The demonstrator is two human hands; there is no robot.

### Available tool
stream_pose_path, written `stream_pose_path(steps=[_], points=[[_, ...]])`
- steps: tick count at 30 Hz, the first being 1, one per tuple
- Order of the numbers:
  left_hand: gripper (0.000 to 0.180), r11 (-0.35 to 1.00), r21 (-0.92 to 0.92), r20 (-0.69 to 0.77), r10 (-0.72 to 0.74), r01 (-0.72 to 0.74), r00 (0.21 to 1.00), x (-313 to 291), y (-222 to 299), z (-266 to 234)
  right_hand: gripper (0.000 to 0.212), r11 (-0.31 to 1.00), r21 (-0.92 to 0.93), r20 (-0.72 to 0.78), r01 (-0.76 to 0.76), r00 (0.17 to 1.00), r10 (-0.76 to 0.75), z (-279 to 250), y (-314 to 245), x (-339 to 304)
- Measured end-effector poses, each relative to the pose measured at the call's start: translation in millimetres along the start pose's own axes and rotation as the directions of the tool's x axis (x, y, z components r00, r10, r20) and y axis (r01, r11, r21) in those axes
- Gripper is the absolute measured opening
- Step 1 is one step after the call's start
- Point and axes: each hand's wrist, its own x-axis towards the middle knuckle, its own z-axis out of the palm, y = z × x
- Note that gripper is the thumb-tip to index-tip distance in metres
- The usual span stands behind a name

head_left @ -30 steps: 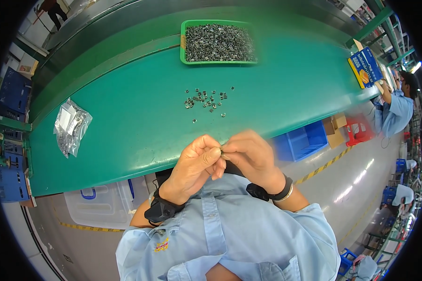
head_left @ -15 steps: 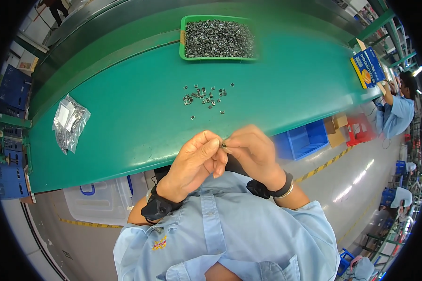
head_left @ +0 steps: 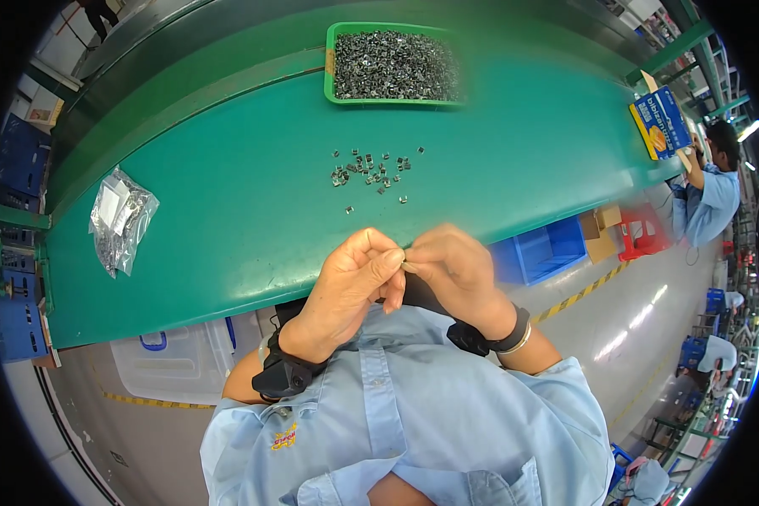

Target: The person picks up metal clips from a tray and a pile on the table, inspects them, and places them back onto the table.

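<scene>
My left hand and my right hand meet at the fingertips just in front of the bench's near edge. Both are closed in a pinch on one small dark metal part, almost wholly covered by the fingers. Beyond them, a loose scatter of small black-and-silver metal parts lies on the green bench top. Farther back, a green tray is filled with a heap of the same kind of parts.
On the bench's left lies a clear plastic bag of parts. A blue and yellow box stands at the far right, near a co-worker. Below the bench are a blue bin, a red stool and a clear lidded box.
Both hands stay pinched together in nearly the same place. The small part, partly visible between the fingertips before, is now more covered. The view has shifted slightly.
</scene>
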Motion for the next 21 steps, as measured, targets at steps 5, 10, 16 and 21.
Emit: stream_pose_path(steps=[5, 10, 16, 21], points=[[0.016, 0.997, -0.059, -0.045, 0.045, -0.048, 0.998, 0, 10, 6, 0.013, 0.998, -0.051, 0.084, 0.033, 0.996, -0.028, -12, 5, 28], [0.02, 0.984, -0.142, -0.04, 0.105, -0.11, 0.994, 2, 12, -9, 0.009, 0.959, -0.28, 0.002, -0.033, 0.999, 0.035, -47, 33, 118], [0.017, 0.978, -0.203, 0.032, 0.058, -0.05, 0.998, -2, 14, -18, 0.013, 0.916, -0.4, 0.092, -0.023, 0.994, 0.065, -54, 70, 158], [0.015, 0.971, -0.237, 0.084, 0.029, -0.008, 0.996, 2, 15, -24, 0.014, 0.888, -0.46, 0.383, 0.023, 0.907, 0.175, -58, 69, 122]])
